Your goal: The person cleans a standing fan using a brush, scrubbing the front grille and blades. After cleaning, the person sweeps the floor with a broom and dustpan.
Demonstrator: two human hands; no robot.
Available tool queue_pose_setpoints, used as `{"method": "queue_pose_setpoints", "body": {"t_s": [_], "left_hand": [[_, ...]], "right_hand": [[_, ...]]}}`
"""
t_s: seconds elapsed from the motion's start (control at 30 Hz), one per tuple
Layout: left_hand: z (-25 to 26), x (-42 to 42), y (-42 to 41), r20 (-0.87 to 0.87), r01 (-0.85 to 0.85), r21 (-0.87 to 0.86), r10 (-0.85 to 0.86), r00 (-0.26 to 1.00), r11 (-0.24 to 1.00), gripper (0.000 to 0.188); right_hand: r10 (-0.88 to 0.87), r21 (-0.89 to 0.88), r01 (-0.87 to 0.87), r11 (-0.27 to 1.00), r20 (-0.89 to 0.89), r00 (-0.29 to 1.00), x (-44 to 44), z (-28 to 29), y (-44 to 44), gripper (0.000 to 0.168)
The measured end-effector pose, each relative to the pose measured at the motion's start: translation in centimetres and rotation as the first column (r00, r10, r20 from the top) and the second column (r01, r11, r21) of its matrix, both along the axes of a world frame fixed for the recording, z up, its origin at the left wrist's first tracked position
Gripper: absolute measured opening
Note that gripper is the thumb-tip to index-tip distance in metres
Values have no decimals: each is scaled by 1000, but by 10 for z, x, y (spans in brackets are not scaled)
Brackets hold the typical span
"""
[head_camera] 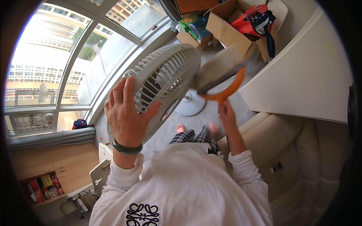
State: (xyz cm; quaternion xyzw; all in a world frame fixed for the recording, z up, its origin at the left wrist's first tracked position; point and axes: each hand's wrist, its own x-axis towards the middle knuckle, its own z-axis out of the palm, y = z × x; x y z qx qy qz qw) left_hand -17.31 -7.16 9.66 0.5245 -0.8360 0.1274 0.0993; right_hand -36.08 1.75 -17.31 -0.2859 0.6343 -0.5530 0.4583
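Note:
A grey-white pedestal fan (167,76) stands before me with its head tilted, and its round white base (191,104) rests on the floor. My left hand (127,110) lies spread against the rear side of the fan's cage, the thumb over its slats; a dark bangle circles that wrist. In my right hand (226,113) is the orange handle of a brush (223,69), its pale bristles blurred and close to the right edge of the fan head. Whether the bristles touch the cage cannot be told.
Windows (70,65) run along the left. An open cardboard box (230,31) holding a red bag stands at the top right. A white panel (299,73) and a beige sofa (265,135) lie to the right. A wooden cabinet (68,163) is at the lower left.

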Motion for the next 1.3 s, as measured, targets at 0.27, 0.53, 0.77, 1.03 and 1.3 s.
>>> {"method": "queue_pose_setpoints", "body": {"t_s": [0.27, 0.53, 0.77, 1.03, 1.3], "left_hand": [[0, -2, -4, -12, 24, -31, -25, 1000, 999, 74], [-5, 3, -5, -16, 18, 1, -18, 1000, 1000, 74], [-4, -3, -8, 1, 36, -18, -36, 999, 999, 74], [-4, 0, -12, -10, 31, -43, -32, 999, 999, 73], [-5, -1, -9, 1, 27, -28, -27, 1000, 999, 73]], "right_hand": [[105, -2, -105, 994, -5, 994, -9, -1, -17, 37], [21, 32, -27, 999, 163, 986, -26, 32, -14, 23], [143, -37, -148, 988, -115, 983, 2, -18, -11, 31], [100, 8, -100, 995, -12, 995, 0, -7, -4, 34], [129, 31, -127, 991, -75, 989, -29, 23, -15, 28]]}}
